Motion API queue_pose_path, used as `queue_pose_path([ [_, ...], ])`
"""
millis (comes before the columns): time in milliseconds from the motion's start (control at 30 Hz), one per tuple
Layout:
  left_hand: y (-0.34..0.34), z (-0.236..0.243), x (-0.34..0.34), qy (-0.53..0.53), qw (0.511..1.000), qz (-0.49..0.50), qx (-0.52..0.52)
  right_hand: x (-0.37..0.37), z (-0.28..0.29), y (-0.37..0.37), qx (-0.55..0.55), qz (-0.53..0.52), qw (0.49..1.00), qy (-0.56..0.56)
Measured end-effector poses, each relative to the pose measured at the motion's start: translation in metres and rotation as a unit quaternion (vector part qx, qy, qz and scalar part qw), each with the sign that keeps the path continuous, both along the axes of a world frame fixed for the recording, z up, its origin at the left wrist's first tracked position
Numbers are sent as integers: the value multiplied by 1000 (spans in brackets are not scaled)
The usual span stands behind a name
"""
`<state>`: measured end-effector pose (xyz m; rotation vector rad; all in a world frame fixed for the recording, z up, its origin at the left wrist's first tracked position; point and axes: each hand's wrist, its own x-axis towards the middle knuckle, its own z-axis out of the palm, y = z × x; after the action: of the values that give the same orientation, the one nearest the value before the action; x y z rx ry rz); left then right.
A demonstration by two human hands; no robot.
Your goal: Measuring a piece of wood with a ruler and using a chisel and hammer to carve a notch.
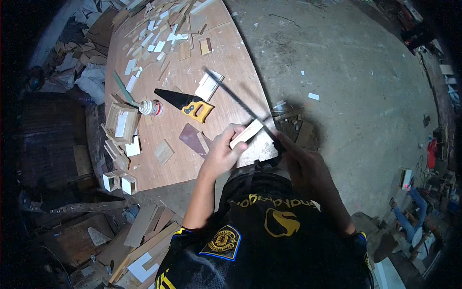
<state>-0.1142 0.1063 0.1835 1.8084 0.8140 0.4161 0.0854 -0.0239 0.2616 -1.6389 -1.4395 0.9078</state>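
Observation:
My left hand (221,153) is closed around a small pale wood block (246,134), its thumb on the near side and fingers on the far side, above the table's near right corner. In my right hand (304,161) is the near end of a long, thin, dark file-like tool (235,98). This tool crosses the block's right end, slanting up and left over the table; whether it touches the block is hard to tell. My right fingers are dim and partly hidden. A handsaw (198,111) with a yellow handle lies left of the tool.
The wooden table (236,53) has many wood offcuts (161,43) at its far end. A white glue-like container (151,107) stands near small wooden box frames (120,123) at the left. Below the tool lies a white-topped block (208,87). Scrap boards (144,241) lie lower left.

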Motion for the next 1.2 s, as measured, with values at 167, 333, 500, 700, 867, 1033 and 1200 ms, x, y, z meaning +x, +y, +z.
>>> queue_pose_path([
  [167, -16, 5, 9, -39, 997, 49, 39, -6, 6, 3, -63, 5, 998, -23],
  [333, -19, 0, 7, -88, 978, 57, -178, -11, 20, 9, -56, 6, 995, -77],
  [500, -28, 7, 3, -124, 953, 84, -264, -18, 27, 12, -37, 20, 995, -90],
  [700, -37, 21, 12, -178, 924, 75, -330, -23, 42, 6, -46, 22, 986, -160],
  [867, -44, 22, 0, -215, 896, 122, -370, -50, 38, 12, -84, 42, 982, -164],
  [1033, -46, 22, 3, -209, 915, 108, -328, -63, 35, 1, -80, 29, 971, -225],
  [1200, -42, 27, -6, -176, 944, 100, -262, -76, 34, 0, -96, 12, 966, -239],
])
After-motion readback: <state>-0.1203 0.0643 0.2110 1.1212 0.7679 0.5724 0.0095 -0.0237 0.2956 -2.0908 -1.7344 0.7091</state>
